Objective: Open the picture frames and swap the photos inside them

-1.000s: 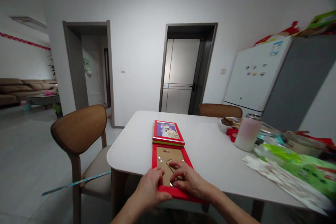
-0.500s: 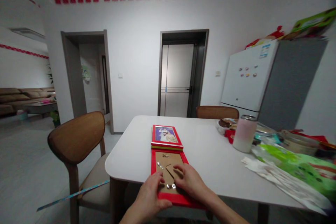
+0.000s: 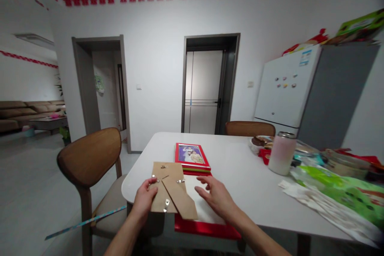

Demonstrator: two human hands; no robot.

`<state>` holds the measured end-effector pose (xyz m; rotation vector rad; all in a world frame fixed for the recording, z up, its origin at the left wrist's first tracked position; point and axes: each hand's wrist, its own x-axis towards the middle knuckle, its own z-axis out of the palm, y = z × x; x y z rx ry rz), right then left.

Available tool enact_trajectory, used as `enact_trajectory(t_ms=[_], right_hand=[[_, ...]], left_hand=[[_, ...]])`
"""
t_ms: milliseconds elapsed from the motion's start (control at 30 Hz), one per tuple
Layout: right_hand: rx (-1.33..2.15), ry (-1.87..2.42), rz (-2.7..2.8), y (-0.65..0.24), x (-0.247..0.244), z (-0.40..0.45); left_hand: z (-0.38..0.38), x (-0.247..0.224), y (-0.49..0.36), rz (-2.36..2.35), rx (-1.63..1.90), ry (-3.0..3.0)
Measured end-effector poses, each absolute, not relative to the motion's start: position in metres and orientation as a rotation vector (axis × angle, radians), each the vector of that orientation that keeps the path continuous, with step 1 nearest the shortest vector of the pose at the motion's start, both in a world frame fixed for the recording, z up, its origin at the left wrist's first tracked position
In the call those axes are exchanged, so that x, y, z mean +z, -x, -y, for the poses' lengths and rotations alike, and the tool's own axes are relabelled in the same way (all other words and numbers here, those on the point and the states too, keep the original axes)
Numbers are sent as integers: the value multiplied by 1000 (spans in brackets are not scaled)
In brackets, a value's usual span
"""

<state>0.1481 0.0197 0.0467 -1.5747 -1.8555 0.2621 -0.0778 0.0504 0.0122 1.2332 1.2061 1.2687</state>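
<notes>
My left hand (image 3: 144, 200) grips the left edge of a brown backing board (image 3: 166, 196), which has metal clips and a stand flap hanging at an angle. The board is lifted off to the left of a red frame (image 3: 207, 230) lying at the table's front edge, where a white sheet (image 3: 207, 204) shows inside. My right hand (image 3: 217, 198) is over the frame's right part, fingers apart, holding nothing. Just behind, a stack of red-edged frames (image 3: 192, 158) with a photo on top lies on the table.
On the white table (image 3: 240, 168), a pink and white bottle (image 3: 282, 153), white cloth (image 3: 324, 212), green packaging (image 3: 345, 192) and food containers stand right. Brown chairs are at the left (image 3: 93, 156) and behind the table (image 3: 250, 128). A patterned strip (image 3: 87, 222) crosses the left chair.
The backing board has come out of the red frame and moved left in my left hand, its flap swung out. The white sheet is exposed. My right hand has let go of the board.
</notes>
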Motion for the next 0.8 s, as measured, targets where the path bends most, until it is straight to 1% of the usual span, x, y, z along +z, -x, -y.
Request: enact_trajectory(t_ms=[100, 200, 333, 500, 567, 667, 700, 733, 800], right_hand=[[157, 1821, 1855, -178, 31, -25], [169, 1984, 1853, -198, 14, -30], [160, 2046, 1851, -201, 4, -32], [199, 2068, 1724, -202, 10, -34], [359, 2009, 1591, -203, 15, -30], [921, 1729, 1302, -200, 25, -17], [1085, 1596, 1210, -198, 28, -12], [1196, 1476, 1136, -196, 32, -7], [1270, 1324, 1058, -191, 38, 3]], left_hand=[[-54, 15, 109, -1287, 1218, -1257], [-58, 12, 122, -1388, 1160, -1331], [-65, 4, 125, -1587, 1121, -1485], [-59, 4, 121, -1767, 1162, -1721], [-51, 9, 109, -1769, 1194, -1800], [-31, 17, 69, -1652, 1217, -1927], [-22, 20, 52, -1531, 1222, -2008], [-13, 22, 34, -1399, 1195, -2075], [5, 27, 1, -1210, 1097, -2144]])
